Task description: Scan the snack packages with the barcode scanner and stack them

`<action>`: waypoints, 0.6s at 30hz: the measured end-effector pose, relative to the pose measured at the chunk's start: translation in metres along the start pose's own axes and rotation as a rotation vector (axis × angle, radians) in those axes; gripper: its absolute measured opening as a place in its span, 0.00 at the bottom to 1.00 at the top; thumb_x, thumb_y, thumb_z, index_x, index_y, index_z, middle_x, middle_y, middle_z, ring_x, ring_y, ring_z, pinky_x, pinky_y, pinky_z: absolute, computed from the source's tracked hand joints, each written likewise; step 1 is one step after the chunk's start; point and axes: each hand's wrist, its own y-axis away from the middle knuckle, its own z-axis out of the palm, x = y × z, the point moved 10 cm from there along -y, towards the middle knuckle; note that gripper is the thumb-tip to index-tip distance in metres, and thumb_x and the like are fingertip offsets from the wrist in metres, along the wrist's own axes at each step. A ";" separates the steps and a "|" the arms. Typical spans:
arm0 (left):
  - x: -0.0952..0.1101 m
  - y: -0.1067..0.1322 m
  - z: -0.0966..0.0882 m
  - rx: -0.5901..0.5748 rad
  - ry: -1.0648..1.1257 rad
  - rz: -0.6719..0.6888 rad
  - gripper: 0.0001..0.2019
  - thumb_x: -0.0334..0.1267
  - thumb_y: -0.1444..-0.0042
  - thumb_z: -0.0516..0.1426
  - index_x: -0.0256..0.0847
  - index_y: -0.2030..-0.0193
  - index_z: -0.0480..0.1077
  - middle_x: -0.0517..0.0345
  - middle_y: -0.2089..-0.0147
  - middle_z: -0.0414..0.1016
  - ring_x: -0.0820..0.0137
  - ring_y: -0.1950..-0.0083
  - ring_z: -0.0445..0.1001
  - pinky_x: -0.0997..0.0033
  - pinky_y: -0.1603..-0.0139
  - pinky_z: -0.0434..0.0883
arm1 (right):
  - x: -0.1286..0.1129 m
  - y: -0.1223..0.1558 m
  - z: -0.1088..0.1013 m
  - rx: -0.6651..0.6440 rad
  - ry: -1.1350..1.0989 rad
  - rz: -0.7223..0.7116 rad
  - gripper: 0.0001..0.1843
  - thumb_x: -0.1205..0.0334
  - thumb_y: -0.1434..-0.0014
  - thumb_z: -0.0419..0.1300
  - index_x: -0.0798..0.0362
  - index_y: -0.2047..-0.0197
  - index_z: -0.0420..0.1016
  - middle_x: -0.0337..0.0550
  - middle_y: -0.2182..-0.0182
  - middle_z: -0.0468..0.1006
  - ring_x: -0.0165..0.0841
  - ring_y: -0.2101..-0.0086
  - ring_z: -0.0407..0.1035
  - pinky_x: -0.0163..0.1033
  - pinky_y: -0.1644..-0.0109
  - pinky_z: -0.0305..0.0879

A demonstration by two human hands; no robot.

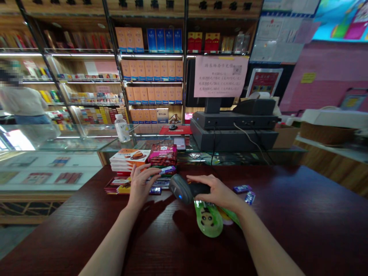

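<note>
Between the thumb and fingers of my left hand [142, 184] is a small purple packet [167, 170], raised in front of the stacked boxes. My right hand [217, 191] grips the handle of a dark barcode scanner [181, 189], whose head points left and shows a blue light. A green packet with a panda face [209, 222] lies on the table under the scanner and right hand. Another small purple packet [155, 190] rests below my left hand. To the right of my right hand lie two more purple packets, one dark [242, 188] and one lighter [250, 197].
White boxes [129, 158] and a dark red package [163, 154] are stacked at the table's back. Behind stand a bottle [122, 128], a mouse [173, 127] and a cash register [232, 132] with a pink notice [220, 76]. A person [24, 103] stands at far left.
</note>
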 end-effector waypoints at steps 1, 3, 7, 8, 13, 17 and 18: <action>0.000 0.000 0.000 -0.003 0.000 0.003 0.07 0.42 0.40 0.61 0.54 0.56 0.79 0.62 0.56 0.84 0.58 0.44 0.73 0.39 0.30 0.50 | -0.001 0.000 0.001 -0.004 -0.005 0.003 0.36 0.54 0.44 0.69 0.39 0.33 0.65 0.39 0.42 0.77 0.42 0.45 0.69 0.49 0.39 0.57; 0.001 0.001 0.000 -0.002 0.001 0.009 0.07 0.42 0.40 0.61 0.54 0.56 0.78 0.62 0.56 0.84 0.58 0.44 0.73 0.39 0.30 0.50 | -0.003 0.000 0.003 -0.012 -0.014 -0.011 0.39 0.54 0.45 0.70 0.37 0.32 0.63 0.38 0.42 0.77 0.42 0.45 0.69 0.48 0.39 0.56; 0.001 0.001 0.000 0.008 0.019 0.011 0.07 0.41 0.39 0.60 0.53 0.57 0.79 0.61 0.57 0.84 0.60 0.45 0.73 0.40 0.30 0.51 | -0.002 0.000 0.006 -0.024 -0.017 -0.011 0.38 0.55 0.46 0.70 0.37 0.33 0.65 0.37 0.44 0.78 0.42 0.47 0.69 0.48 0.41 0.57; 0.001 0.001 0.000 0.011 0.022 0.006 0.06 0.40 0.39 0.60 0.52 0.57 0.79 0.61 0.57 0.84 0.60 0.45 0.73 0.41 0.29 0.52 | -0.001 0.000 0.007 -0.026 -0.017 -0.002 0.38 0.55 0.46 0.70 0.37 0.33 0.66 0.37 0.44 0.78 0.42 0.48 0.69 0.48 0.41 0.58; -0.004 0.001 0.002 -0.008 0.008 -0.035 0.06 0.40 0.41 0.61 0.53 0.58 0.79 0.61 0.57 0.84 0.60 0.44 0.73 0.40 0.29 0.51 | 0.001 0.000 0.005 -0.022 -0.031 0.029 0.37 0.57 0.47 0.70 0.37 0.34 0.67 0.37 0.44 0.79 0.42 0.49 0.68 0.47 0.42 0.58; -0.005 0.000 0.003 -0.031 0.007 -0.052 0.07 0.40 0.42 0.62 0.53 0.57 0.79 0.61 0.56 0.84 0.58 0.43 0.72 0.39 0.29 0.51 | 0.005 0.002 0.004 -0.039 -0.033 0.060 0.38 0.57 0.47 0.69 0.39 0.33 0.66 0.38 0.43 0.78 0.43 0.47 0.68 0.48 0.40 0.58; -0.005 0.000 0.003 -0.034 0.010 -0.052 0.07 0.40 0.42 0.62 0.53 0.56 0.79 0.61 0.56 0.84 0.58 0.43 0.72 0.39 0.29 0.51 | 0.006 0.002 0.004 -0.048 -0.024 0.071 0.39 0.57 0.48 0.69 0.39 0.33 0.66 0.39 0.43 0.78 0.43 0.47 0.68 0.49 0.40 0.58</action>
